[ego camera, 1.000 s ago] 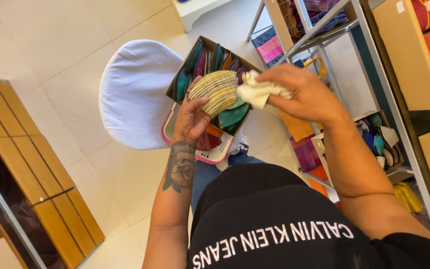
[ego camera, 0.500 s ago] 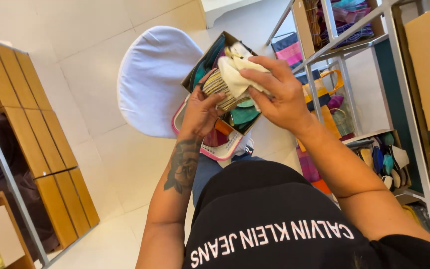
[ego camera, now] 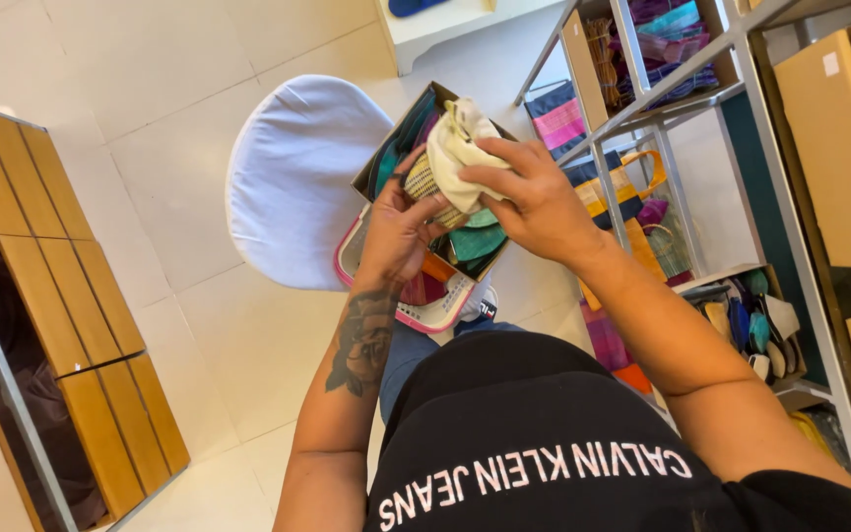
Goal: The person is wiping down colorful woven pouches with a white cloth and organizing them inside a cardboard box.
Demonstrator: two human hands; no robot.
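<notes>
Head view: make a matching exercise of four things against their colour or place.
Things:
1. cloth
2. woven item
3. round seat
4. basket

Descriptions:
A. white, on the floor left of the box
B. cream, pressed under the right hand
C. pink and white, under the box
D. tan, striped, gripped by the left hand

Pairs: 1-B, 2-D, 3-A, 4-C
</notes>
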